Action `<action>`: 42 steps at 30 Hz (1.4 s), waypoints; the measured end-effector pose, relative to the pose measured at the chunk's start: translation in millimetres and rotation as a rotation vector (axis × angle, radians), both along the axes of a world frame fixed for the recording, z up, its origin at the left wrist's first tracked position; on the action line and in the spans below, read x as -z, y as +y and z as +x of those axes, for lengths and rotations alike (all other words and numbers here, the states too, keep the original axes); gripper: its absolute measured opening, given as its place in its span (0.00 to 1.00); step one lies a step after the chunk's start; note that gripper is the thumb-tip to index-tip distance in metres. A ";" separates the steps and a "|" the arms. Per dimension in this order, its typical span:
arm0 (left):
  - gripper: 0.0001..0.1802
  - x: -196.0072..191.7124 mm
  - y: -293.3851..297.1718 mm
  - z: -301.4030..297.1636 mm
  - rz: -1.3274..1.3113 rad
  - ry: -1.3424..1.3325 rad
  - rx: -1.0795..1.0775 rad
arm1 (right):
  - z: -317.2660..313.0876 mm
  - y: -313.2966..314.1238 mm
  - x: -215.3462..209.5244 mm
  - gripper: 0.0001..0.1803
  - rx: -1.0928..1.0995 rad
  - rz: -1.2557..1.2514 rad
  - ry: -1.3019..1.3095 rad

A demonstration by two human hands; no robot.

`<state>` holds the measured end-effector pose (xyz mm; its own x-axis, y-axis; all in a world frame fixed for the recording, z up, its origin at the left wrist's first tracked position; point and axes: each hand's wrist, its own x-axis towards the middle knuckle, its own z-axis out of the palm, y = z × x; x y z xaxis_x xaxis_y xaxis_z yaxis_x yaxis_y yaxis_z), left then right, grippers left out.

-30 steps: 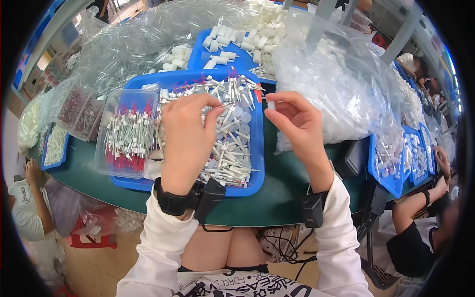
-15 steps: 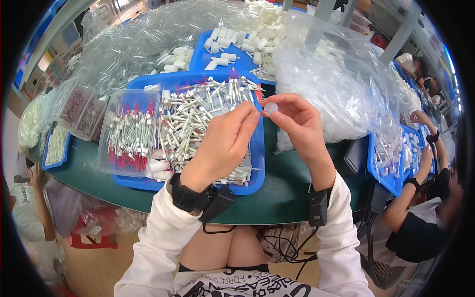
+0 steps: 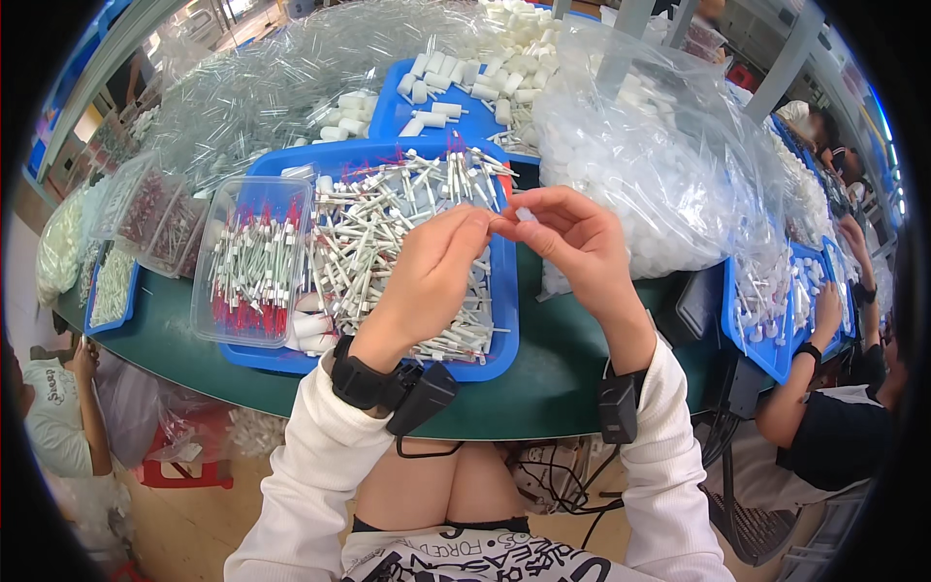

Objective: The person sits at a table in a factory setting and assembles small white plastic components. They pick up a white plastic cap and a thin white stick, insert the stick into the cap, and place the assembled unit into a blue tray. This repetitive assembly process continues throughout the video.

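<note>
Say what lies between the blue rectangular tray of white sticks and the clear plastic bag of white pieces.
In the head view, dark green tabletop, the right hand partly hiding it.

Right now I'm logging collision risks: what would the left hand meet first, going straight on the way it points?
The left hand would most likely meet the right hand, which pinches a small translucent piece; they may be touching, but depth is unclear.
</note>
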<state>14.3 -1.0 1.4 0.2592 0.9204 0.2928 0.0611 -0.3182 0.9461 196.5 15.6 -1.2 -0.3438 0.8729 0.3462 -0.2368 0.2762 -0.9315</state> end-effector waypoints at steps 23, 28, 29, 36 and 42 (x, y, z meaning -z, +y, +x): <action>0.06 4.7 -0.1 12.1 0.191 0.047 -0.179 | 1.2 3.7 3.1 0.15 0.012 -0.039 0.028; 0.05 -3.7 -4.2 10.5 0.212 0.160 -0.229 | 0.2 2.8 2.8 0.15 0.026 -0.044 0.023; 0.06 -2.6 -3.7 10.5 0.236 0.164 -0.235 | 0.1 2.8 3.4 0.15 0.029 -0.043 0.021; 0.06 1.2 -2.5 9.5 0.309 0.182 -0.237 | -0.7 2.3 2.9 0.15 0.028 -0.037 0.035; 0.06 2.9 -1.7 9.9 0.365 0.225 -0.300 | -3.5 2.2 5.9 0.15 0.031 0.010 0.001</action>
<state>24.2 -2.7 -1.5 0.0933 0.8123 0.5757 0.3894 -0.5619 0.7298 193.0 17.8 -7.1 -0.3167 0.8793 0.3557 -0.2289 0.2930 -0.9283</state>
